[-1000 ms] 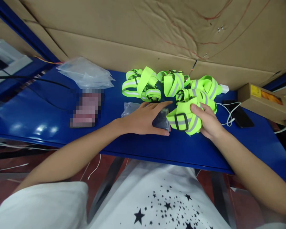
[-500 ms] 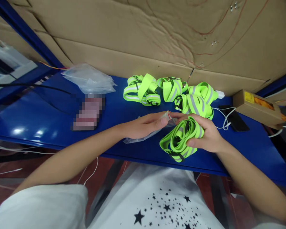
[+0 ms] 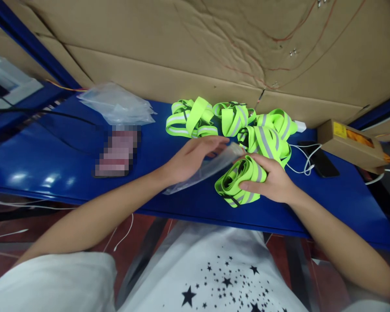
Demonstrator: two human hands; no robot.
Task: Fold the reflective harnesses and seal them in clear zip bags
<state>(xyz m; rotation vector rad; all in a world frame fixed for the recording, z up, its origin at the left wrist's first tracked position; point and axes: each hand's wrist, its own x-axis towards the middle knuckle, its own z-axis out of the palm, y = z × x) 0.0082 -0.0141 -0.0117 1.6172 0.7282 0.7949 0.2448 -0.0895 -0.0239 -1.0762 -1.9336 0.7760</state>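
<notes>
My right hand (image 3: 274,180) is wrapped round a rolled bundle of neon-yellow reflective strap (image 3: 238,180) with grey stripes and black buckle parts. It holds the roll above the table's front part. Between my hands slants a clear plastic bag (image 3: 206,171), its top end by my right fingertips; whether they grip it I cannot tell. My left hand (image 3: 191,158) is beside and partly behind the bag, fingers stretched out and apart from the thumb. Behind my hands lie several more neon strap bundles (image 3: 190,117), loosely coiled.
A stack of clear plastic bags (image 3: 117,104) lies at the back left of the blue table (image 3: 58,151), above a phone (image 3: 118,151) with a blurred screen. On the right are a white cable (image 3: 307,167), a dark phone (image 3: 321,162) and a cardboard box (image 3: 347,141). Cardboard (image 3: 169,52) lines the back.
My left hand has let go of the bag's top end, moving left and away. The strap roll in my right hand has shifted slightly left and up. More of the bag shows.
</notes>
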